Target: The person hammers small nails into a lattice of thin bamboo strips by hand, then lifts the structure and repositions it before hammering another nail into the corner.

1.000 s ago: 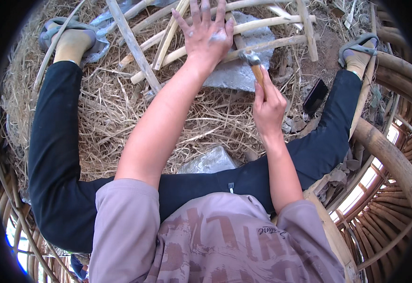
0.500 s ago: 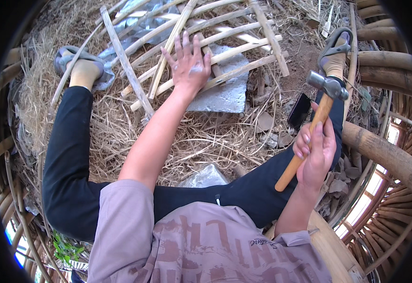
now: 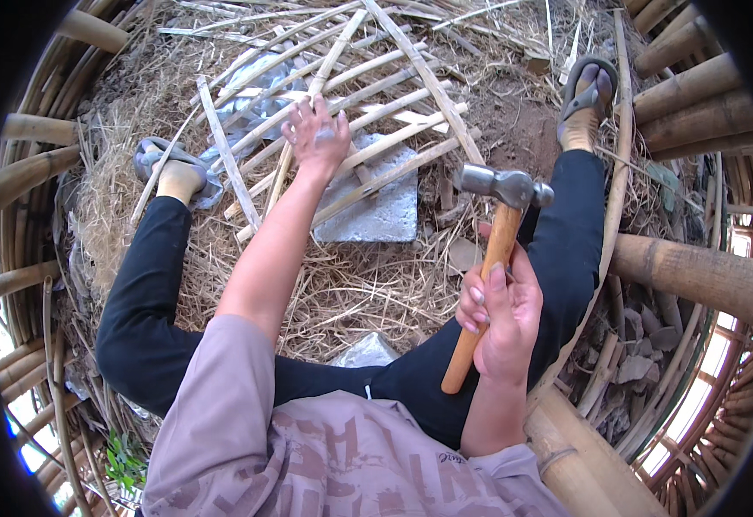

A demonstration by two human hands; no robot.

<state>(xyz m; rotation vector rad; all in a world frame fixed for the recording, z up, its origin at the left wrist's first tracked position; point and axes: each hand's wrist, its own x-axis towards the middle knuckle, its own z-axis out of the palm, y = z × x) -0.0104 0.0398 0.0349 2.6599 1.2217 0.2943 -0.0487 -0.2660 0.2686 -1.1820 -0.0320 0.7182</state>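
My right hand [image 3: 504,314] is wrapped round the wooden handle of a ball-peen hammer [image 3: 490,267]. Its metal head points up, in the air over my right thigh. To the left, my left hand [image 3: 318,142] lies on a lattice of crossed bamboo strips [image 3: 385,110], its slightly bent fingers apart. Beneath the near part of the lattice is a flat grey stone slab [image 3: 376,215], partly covered by the strips.
Dry straw [image 3: 351,289] covers the ground between my legs. Crumpled plastic sheeting [image 3: 260,95] lies under the lattice's far left. A thick bamboo pole [image 3: 695,274] juts in at right. A pale block [image 3: 368,351] sits close to my lap.
The hammer and my right hand have moved left and nearer my body. My left fingers are more bent on the lattice. The whole view has shifted.
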